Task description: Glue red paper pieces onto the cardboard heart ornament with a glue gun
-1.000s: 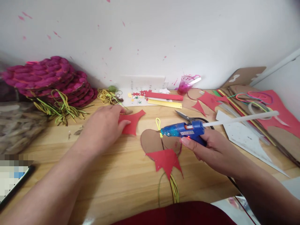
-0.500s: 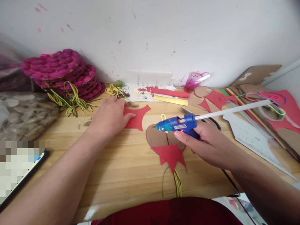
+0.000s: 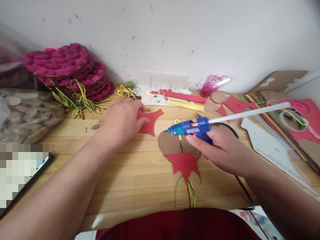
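Note:
My right hand (image 3: 222, 150) grips a blue hot glue gun (image 3: 191, 127) with a white glue stick (image 3: 250, 113) jutting out the back. Its nozzle points left over a brown cardboard shape (image 3: 170, 143). A red star-like foam cutout (image 3: 184, 164) lies on the cardboard's near edge, with yellow-green strings (image 3: 191, 193) running from under it. My left hand (image 3: 121, 121) rests palm down on the wooden table (image 3: 130, 180), its fingers curled on the left edge of another red foam cutout (image 3: 151, 121).
A stack of magenta woven pieces (image 3: 67, 70) with yellow strings stands at the back left. Red and yellow strips (image 3: 186, 101), a pink cup (image 3: 208, 88), scissors (image 3: 200, 116), cardboard and red sheets (image 3: 307, 120) crowd the back right. A phone (image 3: 27, 176) lies at the left edge.
My head has shifted, so everything sits lower and further right in view. The glue gun has dropped slightly toward the cardboard shape. My left hand stays on the red cutout.

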### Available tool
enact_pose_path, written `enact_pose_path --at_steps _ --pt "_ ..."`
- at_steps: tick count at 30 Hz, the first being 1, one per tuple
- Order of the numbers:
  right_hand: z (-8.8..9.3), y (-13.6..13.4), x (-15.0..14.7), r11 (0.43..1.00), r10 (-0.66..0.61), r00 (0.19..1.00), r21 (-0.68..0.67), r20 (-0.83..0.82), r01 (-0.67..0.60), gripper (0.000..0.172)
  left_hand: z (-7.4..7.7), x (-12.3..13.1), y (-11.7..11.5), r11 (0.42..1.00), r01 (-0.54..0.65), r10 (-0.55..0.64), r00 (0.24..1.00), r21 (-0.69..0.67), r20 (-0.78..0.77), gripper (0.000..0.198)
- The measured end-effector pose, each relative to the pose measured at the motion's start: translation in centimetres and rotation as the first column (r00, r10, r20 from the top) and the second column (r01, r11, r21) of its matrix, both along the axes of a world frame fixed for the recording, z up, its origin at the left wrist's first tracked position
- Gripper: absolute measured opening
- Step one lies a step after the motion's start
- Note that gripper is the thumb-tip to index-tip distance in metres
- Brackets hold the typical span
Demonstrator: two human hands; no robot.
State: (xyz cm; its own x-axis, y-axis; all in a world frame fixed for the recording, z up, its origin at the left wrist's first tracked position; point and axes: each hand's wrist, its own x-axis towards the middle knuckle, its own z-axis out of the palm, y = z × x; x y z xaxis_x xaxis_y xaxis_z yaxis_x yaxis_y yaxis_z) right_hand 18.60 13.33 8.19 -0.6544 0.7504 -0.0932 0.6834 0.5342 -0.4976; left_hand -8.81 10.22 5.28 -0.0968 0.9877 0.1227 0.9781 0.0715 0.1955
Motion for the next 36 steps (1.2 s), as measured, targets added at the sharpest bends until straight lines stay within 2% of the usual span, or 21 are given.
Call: enact_pose_path --at_steps 7,11,14,17,20,23,25,27,31,36 --pt "0.0 0.0 -0.2 0.999 0.023 0.999 0.022 0.023 -0.023 0.049 0.1 0.6 -0.1 0.979 0.135 -0.097 0.967 -0.154 0.236 0.012" --pt "0.0 0.0 -0.2 0.999 0.027 0.999 0.037 0.032 -0.028 0.05 0.0 0.7 0.1 0.953 0.217 -0.143 0.937 -0.21 0.319 0.016" --pt "0.0 0.0 -0.2 0.998 0.029 0.999 0.046 0.032 -0.031 0.049 0.4 0.8 0.1 0.945 0.255 -0.182 0.931 -0.206 0.317 0.022" --pt "0.0 0.0 -0.3 0.998 0.031 0.999 0.055 0.029 -0.033 0.048 1.4 1.6 -1.2 0.936 0.283 -0.224 0.938 -0.209 0.264 0.013" --pt "-0.1 0.0 -0.4 0.997 0.031 0.999 0.073 0.023 -0.033 0.046 2.5 3.9 -4.0 0.887 0.413 -0.337 0.885 -0.207 0.322 0.016" --pt "0.1 0.1 -0.5 0.998 0.039 0.999 0.042 0.002 -0.039 0.04 2.2 7.1 -6.8 0.814 0.573 -0.54 0.806 -0.093 0.241 0.016" --pt "0.2 0.1 -0.4 0.999 0.032 0.999 0.024 0.009 -0.032 0.041 1.2 9.0 -7.8 0.79 0.609 -0.597 0.79 -0.07 0.137 0.02" --pt "0.3 0.0 -0.4 1.0 0.017 0.999 0.017 0.037 -0.017 0.046 0.0 10.4 -8.2 0.748 0.659 -0.654 0.752 -0.074 0.086 0.032" --pt "0.4 0.0 -0.5 1.0 0.009 0.998 -0.005 0.058 -0.008 0.047 -1.0 11.1 -8.2 0.754 0.651 -0.649 0.759 -0.088 0.05 0.051" --pt "0.6 0.0 -0.9 1.0 0.004 0.999 -0.011 0.043 -0.004 0.045 -0.9 11.1 -8.5 0.76 0.635 -0.645 0.763 -0.143 -0.041 0.047"
